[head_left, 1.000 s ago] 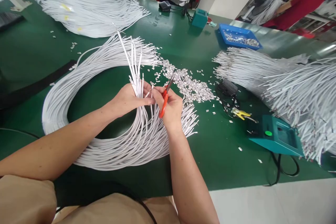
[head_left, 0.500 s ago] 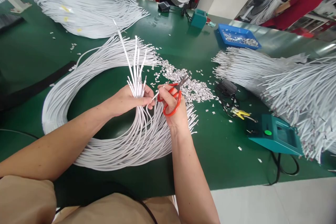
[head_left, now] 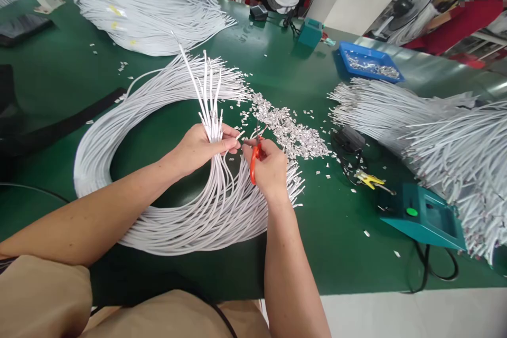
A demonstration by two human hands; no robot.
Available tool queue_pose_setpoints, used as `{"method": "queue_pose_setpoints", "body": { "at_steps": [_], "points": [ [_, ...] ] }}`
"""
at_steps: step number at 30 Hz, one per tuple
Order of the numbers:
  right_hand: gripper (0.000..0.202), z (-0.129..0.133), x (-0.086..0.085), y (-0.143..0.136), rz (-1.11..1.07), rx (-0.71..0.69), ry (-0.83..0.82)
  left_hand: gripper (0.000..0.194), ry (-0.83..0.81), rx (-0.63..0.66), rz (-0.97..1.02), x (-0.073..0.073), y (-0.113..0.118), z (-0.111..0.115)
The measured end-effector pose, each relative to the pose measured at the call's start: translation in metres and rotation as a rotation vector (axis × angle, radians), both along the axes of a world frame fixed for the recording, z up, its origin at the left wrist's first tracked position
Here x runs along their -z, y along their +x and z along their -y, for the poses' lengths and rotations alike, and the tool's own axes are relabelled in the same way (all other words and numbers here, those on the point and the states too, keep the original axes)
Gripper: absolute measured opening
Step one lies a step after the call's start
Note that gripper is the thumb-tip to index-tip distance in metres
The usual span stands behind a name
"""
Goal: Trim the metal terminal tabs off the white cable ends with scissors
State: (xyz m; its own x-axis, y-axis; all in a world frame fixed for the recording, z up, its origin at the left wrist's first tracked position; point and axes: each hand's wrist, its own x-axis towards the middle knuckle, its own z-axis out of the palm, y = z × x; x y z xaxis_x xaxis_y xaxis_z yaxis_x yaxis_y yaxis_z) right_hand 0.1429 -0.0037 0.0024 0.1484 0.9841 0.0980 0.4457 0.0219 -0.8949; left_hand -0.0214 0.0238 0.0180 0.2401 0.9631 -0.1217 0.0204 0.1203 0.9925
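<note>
My left hand (head_left: 206, 148) is closed round a bunch of white cables (head_left: 214, 127), whose ends stand up above the fingers. One cable end pokes out between its thumb and fingertips. Close by on the right, my right hand (head_left: 271, 166) holds scissors with red handles (head_left: 255, 161), blades pointing up and away. Its fingertips nearly meet those of my left hand; whether they touch the cable end is hard to tell. Under both hands lies a large coil of white cables (head_left: 95, 153). Small silvery scraps (head_left: 293, 132) are heaped beyond my right hand.
A thick cable bundle (head_left: 142, 5) lies at the back left, more cables (head_left: 455, 142) at the right. A blue tray (head_left: 370, 63), a teal device (head_left: 428, 216), yellow-handled pliers (head_left: 370, 179) and a black adapter (head_left: 348, 140) are on the green table. Two people are beyond it.
The scissors have turned in my right hand, from lying open across the fingers to upright, seen edge-on. The cable end has left my right fingers' hold. The whole view has shifted slightly.
</note>
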Motion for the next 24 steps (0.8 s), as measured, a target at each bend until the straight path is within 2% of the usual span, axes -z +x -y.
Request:
{"method": "queue_pose_setpoints", "body": {
  "at_steps": [5, 8, 14, 20, 24],
  "points": [
    [0.025, 0.0025, -0.0008, -0.0014, 0.305, -0.099, -0.033, 0.021, 0.083, 0.004, -0.089, 0.0014, -0.0018, -0.0004],
    [0.029, 0.0043, -0.0018, -0.0027, 0.374, -0.118, -0.014, 0.023, 0.138, 0.007, -0.140, 0.0045, -0.0039, -0.0021],
    [0.022, 0.0072, -0.0015, 0.0008, 0.499, -0.092, 0.053, 0.021, 0.206, 0.015, -0.229, 0.0059, -0.0058, -0.0035],
    [0.020, 0.0068, 0.0017, -0.0025, 0.535, -0.059, 0.075, 0.020, 0.099, 0.036, -0.171, 0.0018, -0.0039, -0.0012],
    [0.021, 0.0060, 0.0049, -0.0032, 0.554, -0.048, 0.097, 0.016, 0.088, 0.065, -0.144, -0.0004, -0.0029, 0.0000]
  ]
}}
